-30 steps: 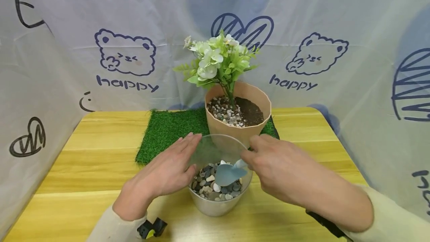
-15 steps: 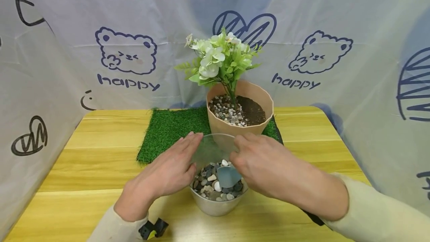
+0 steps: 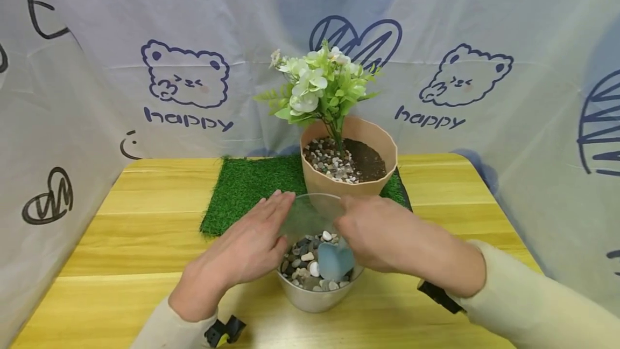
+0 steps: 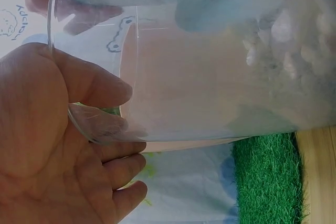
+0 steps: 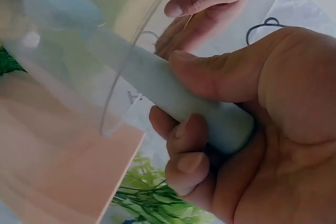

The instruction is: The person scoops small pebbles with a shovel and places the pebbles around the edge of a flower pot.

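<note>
In the head view, a clear plastic pot [image 3: 317,299] stands upright near the table's front, part filled with grey and white pebbles [image 3: 304,271]. My left hand [image 3: 242,252] holds it by the rim at its left side; in the left wrist view the thumb [image 4: 102,85] lies against the clear wall, with the fingers round the side. My right hand [image 3: 387,233] grips the handle of a small light-blue garden trowel [image 3: 335,262]. The trowel's blade is inside the pot, at the pebbles. In the right wrist view, fingers and thumb wrap the trowel handle [image 5: 163,87].
Behind the clear pot, a peach planter [image 3: 334,185] holds dark soil, small stones and a white-flowered plant [image 3: 315,85]. It stands on a green turf mat [image 3: 256,187] on the wooden table [image 3: 131,241]. Printed cloth [image 3: 256,9] hangs behind and at both sides.
My right hand has moved left, over the pot's right rim, then dipped slightly. The trowel blade has turned and moved lower against the pebbles. The left hand keeps its place on the pot.
</note>
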`<move>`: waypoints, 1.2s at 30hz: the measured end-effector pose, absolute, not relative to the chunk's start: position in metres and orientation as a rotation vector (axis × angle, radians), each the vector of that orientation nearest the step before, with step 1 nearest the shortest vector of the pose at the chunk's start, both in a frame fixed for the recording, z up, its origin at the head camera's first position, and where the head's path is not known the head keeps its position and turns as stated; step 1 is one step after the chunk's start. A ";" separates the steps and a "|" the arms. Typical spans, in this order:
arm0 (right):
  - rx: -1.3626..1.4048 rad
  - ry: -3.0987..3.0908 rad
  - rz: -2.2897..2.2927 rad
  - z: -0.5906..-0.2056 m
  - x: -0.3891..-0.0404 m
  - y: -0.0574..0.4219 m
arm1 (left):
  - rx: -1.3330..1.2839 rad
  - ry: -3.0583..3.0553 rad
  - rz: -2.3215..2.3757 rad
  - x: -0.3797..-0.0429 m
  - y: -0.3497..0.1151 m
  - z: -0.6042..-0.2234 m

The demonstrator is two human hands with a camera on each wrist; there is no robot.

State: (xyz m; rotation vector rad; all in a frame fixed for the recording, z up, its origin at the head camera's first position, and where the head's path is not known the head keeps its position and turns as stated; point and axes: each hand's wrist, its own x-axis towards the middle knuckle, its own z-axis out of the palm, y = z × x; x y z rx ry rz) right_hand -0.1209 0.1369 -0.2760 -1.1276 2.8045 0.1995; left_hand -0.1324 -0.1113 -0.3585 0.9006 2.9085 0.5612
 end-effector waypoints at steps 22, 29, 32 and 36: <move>-0.997 2.854 0.016 -0.304 -0.120 0.128 | 0.881 2.912 0.549 -0.131 -0.110 -0.358; -0.781 2.769 -0.072 -0.305 -0.124 0.129 | 0.886 2.907 0.542 -0.132 -0.109 -0.358; -0.774 2.755 -0.112 -0.308 -0.123 0.129 | 0.884 2.910 0.542 -0.132 -0.110 -0.358; -0.775 2.768 -0.138 -0.308 -0.123 0.129 | 0.890 2.914 0.540 -0.132 -0.110 -0.358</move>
